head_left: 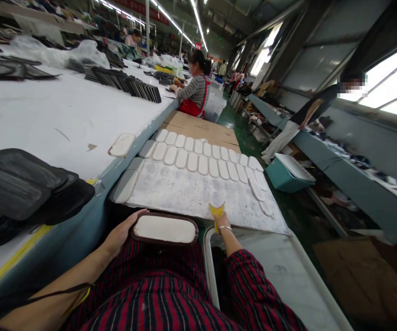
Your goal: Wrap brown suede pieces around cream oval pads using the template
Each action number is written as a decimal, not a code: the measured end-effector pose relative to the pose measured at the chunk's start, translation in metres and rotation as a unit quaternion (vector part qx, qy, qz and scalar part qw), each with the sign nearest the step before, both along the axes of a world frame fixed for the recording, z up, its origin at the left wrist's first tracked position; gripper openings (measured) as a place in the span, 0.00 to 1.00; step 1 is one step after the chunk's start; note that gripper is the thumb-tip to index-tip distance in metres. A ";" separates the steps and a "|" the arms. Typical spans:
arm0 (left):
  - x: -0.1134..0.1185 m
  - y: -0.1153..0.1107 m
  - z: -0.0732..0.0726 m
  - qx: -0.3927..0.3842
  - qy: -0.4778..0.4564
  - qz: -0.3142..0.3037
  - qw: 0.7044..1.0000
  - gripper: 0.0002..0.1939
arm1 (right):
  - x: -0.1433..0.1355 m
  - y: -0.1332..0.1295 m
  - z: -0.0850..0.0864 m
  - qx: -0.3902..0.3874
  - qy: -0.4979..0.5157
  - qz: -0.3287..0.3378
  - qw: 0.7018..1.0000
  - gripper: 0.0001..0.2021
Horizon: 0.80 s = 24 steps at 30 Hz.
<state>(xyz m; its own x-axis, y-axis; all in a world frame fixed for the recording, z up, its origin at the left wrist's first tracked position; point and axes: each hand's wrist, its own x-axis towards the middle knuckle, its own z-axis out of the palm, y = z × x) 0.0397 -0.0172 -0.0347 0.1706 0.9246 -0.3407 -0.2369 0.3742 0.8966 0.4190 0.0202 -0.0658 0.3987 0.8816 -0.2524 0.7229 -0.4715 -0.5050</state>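
Note:
Over my lap lies a rounded oblong panel [166, 229] with a white face and a dark brown rim. My left hand [124, 230] grips its left end, fingers along the far edge. In my right hand [224, 221] is a yellow scraper [217, 210] with a curved, notched edge, held above the near side of a white-covered board [184, 193]. Rows of white oblong pieces [181, 158] lie across the far part of that board. A bigger whitish piece [125, 186] sits at its left corner. One more white piece [121, 144] rests on the long table's edge.
Stacked black panels [29, 188] sit on the long white table [57, 115] at my left. A grey-rimmed bin [309, 266] stands at my right. Beyond the board are cardboard [201, 126] and a seated person in a red apron [195, 87]. A teal bin [286, 172] stands across the aisle.

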 end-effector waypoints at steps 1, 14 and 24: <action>0.001 0.001 -0.002 -0.001 -0.003 0.009 1.000 0.25 | 0.002 0.001 -0.005 -0.037 -0.019 -0.010 0.999 0.19; -0.010 0.020 0.027 0.257 0.391 -0.210 0.859 0.42 | -0.029 -0.034 0.046 -0.025 -0.025 0.194 0.980 0.26; 0.043 0.014 0.049 0.389 0.540 -0.390 0.636 0.52 | -0.108 -0.061 0.064 0.088 -0.083 0.442 0.889 0.49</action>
